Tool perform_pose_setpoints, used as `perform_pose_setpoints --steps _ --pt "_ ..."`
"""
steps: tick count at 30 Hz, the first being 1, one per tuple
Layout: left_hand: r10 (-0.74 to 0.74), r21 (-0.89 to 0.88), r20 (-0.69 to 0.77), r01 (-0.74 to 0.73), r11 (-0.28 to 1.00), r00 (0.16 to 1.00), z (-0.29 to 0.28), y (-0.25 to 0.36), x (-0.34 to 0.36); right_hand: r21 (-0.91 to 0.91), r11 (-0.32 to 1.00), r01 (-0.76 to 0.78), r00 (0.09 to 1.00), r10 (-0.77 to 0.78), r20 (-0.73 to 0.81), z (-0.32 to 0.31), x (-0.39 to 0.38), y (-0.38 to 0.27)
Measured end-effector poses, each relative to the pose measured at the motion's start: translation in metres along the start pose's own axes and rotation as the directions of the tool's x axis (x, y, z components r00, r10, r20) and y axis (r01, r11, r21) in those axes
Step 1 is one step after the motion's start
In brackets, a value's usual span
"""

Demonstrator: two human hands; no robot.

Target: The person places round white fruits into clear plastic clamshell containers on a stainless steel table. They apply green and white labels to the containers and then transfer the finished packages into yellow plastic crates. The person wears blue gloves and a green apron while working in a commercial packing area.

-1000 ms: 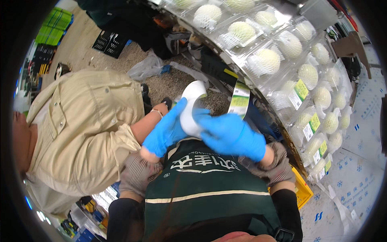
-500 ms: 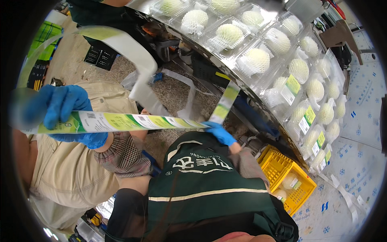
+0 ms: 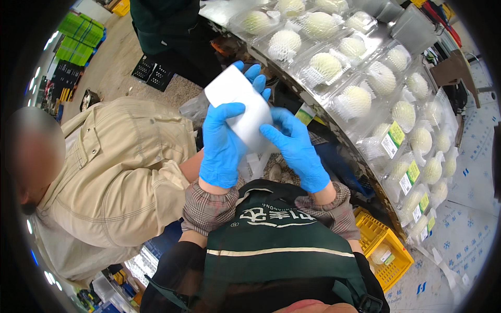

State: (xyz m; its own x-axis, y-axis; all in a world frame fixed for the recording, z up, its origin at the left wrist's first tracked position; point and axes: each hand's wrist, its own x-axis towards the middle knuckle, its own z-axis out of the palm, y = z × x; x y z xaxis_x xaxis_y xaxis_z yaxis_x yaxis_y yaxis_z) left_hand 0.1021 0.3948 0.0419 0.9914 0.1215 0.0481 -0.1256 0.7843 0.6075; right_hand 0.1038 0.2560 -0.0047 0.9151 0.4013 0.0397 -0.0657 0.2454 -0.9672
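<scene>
A strip of labels (image 3: 241,101), its white backing facing up, is bunched in front of my chest. Wearing a blue glove, my left hand (image 3: 221,146) grips the strip, thumb on the near face and fingers behind it. At the strip's lower right side, my gloved right hand (image 3: 298,152) pinches its edge. The lower end of the strip is blurred and partly hidden by my hands. On the table to the right sit clear plastic packs of pale round fruit (image 3: 350,101) in foam nets; several near packs carry green-and-white labels (image 3: 394,140).
A yellow crate (image 3: 394,268) holding netted fruit stands below the table (image 3: 360,180) at the right. Close on my left is a person in a beige jacket (image 3: 120,172). Another person in dark clothes (image 3: 167,36) stands beyond. Black crates (image 3: 151,73) rest on the floor.
My left hand has come in from the far left to the middle, beside my right hand. The stretched label strip is now gathered, white side up, between both hands.
</scene>
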Motion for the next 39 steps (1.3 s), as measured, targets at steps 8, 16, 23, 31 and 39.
perform_pose_setpoints --steps 8,16,23,31,39 --pt "0.152 0.994 0.105 -0.105 -0.008 0.983 -0.024 -0.008 0.042 -0.327 0.862 -0.388 0.918 0.331 -0.219 -0.076 -0.065 0.096" --pt "-0.157 0.847 0.217 -0.265 -0.461 0.964 -0.049 -0.047 -0.063 -0.367 0.896 -0.250 0.920 0.101 -0.379 -0.047 0.032 0.076" --pt "-0.170 0.776 0.028 -0.128 -0.618 0.985 -0.073 -0.034 -0.087 -0.800 0.568 -0.192 0.862 0.488 0.140 0.017 0.031 0.043" --pt "-0.209 0.985 -0.060 0.024 -0.171 0.976 -0.111 -0.017 -0.112 -0.025 0.800 -0.599 0.749 0.571 0.337 0.008 0.019 0.121" --pt "-0.153 0.899 -0.342 0.370 0.234 0.927 -0.138 -0.005 -0.129 0.772 0.567 -0.286 0.957 0.140 0.253 0.016 0.053 0.058"
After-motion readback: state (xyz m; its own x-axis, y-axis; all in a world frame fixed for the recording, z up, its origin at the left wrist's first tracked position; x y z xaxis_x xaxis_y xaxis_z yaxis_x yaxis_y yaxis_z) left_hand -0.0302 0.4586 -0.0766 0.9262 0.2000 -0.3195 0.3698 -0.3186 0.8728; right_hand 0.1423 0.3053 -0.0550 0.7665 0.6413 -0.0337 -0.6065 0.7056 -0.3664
